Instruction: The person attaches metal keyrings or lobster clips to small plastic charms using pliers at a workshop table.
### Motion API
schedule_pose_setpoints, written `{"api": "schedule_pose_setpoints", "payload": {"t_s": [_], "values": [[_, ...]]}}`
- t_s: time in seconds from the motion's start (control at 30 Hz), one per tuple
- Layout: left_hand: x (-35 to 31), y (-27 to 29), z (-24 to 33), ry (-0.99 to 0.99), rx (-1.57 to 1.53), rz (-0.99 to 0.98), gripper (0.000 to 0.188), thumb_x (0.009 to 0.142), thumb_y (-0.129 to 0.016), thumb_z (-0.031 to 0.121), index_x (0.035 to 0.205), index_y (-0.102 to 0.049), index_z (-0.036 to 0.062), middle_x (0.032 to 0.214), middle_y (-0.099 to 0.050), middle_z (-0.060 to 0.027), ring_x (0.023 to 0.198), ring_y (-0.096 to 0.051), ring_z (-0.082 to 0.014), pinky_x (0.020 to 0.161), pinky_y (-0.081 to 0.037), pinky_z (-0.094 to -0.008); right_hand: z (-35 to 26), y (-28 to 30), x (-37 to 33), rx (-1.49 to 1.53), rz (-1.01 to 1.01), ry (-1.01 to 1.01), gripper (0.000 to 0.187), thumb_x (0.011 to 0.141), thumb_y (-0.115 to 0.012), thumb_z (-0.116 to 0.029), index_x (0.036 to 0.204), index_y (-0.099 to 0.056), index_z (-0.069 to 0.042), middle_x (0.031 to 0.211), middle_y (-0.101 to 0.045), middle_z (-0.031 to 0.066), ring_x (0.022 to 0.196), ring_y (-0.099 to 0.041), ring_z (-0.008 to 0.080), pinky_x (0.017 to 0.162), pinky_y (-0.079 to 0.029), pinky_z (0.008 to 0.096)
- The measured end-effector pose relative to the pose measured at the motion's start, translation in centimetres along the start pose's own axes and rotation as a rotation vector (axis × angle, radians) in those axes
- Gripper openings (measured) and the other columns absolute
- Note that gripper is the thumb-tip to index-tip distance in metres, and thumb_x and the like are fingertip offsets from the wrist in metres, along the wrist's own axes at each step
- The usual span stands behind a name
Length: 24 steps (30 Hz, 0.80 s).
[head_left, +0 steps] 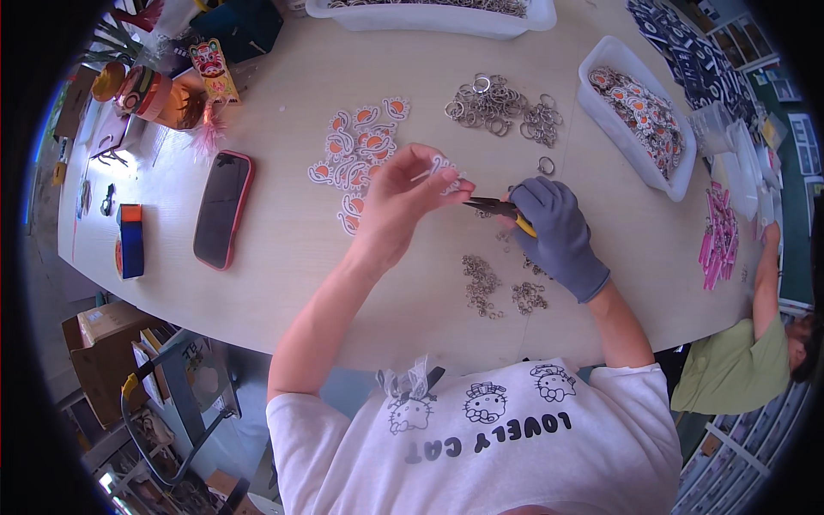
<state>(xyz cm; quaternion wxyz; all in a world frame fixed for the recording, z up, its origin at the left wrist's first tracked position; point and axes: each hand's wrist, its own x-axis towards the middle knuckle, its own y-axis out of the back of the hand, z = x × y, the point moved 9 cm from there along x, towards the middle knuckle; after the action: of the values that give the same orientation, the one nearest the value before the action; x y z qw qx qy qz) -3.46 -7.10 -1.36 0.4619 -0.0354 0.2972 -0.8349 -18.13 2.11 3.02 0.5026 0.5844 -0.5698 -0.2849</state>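
My bare left hand (pixel 396 196) pinches a small white charm (pixel 445 166) above the middle of the table. In a grey glove, my right hand (pixel 556 230) is closed around pliers (pixel 491 206) with dark jaws and a yellow handle. The jaws point left, close by the fingertips of my left hand; whether they grip anything is too small to tell. Flat white-and-orange charms (pixel 350 172) lie in a loose pile behind and left of my left hand. Nearer me are heaps of small metal links (pixel 481 281). Metal key rings (pixel 496 110) are piled farther back.
A white bin (pixel 592 94) of charms stands at the right, another bin (pixel 429 26) at the far edge. A phone (pixel 223 210), jar (pixel 154 94) and blue box (pixel 130 242) occupy the left. Pink pieces (pixel 717 236) lie right, near another person's arm (pixel 766 279).
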Motion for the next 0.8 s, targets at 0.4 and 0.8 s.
{"api": "schedule_pose_setpoints", "payload": {"t_s": [0.4, 0.8], "values": [[-1.0, -2.4, -1.4, 0.044, -0.011, -0.148, 0.016, 0.096, -0.071, 0.009, 0.108, -0.060, 0.0049, 0.096, -0.069, -0.0046, 0.090, -0.071, -0.0158, 0.073, -0.057, -0.0291, 0.6, 2.1, 1.2, 0.807, -0.020, -0.318, 0.012, 0.094, -0.072, -0.010, 0.095, -0.064, 0.000, 0.083, -0.067, 0.0033, 0.073, -0.056, 0.0071, 0.068, -0.047, 0.0260], [-1.6, -3.5, -1.9, 0.057, -0.050, -0.230, 0.013, 0.096, -0.072, 0.008, 0.103, -0.061, 0.0051, 0.097, -0.070, -0.0053, 0.090, -0.070, -0.0154, 0.072, -0.057, -0.0295, 1.4, 1.0, 0.3, 0.935, -0.003, -0.451, 0.015, 0.094, -0.072, -0.009, 0.101, -0.060, -0.002, 0.090, -0.065, 0.0031, 0.084, -0.063, 0.0084, 0.077, -0.051, 0.0257]]}}
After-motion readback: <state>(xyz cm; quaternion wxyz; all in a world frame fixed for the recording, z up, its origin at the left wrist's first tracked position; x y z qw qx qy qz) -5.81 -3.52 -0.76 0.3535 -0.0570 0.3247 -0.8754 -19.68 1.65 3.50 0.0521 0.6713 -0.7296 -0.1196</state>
